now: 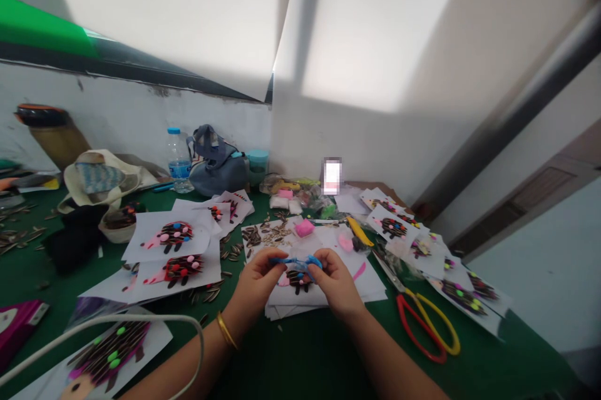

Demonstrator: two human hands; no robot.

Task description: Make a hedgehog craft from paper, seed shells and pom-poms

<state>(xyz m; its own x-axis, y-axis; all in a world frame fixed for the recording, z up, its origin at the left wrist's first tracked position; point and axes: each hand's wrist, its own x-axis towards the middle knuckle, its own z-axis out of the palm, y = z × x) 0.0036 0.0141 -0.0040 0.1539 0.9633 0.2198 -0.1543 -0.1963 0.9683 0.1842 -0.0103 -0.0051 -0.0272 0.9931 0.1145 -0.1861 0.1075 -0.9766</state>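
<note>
Between my left hand (258,281) and my right hand (339,284) is a small blue piece that looks like modelling clay in clear wrapping (312,260). Fingertips of both hands are pinched on it, over a stack of white paper (370,290). Just below the piece, partly covered by my fingers, a hedgehog picture (300,282) with dark spines and coloured dots lies on the top sheet. Pink clay (304,228) and a scatter of sunflower seeds (270,235) are on the paper beyond my hands.
Red-and-yellow-handled scissors (425,325) lie to the right, near a yellow cutter (360,233). Finished-looking hedgehog sheets (173,237) are spread on both sides. A white cable (141,317) loops over my left forearm. A water bottle (178,162) and a blue bag (218,165) stand behind.
</note>
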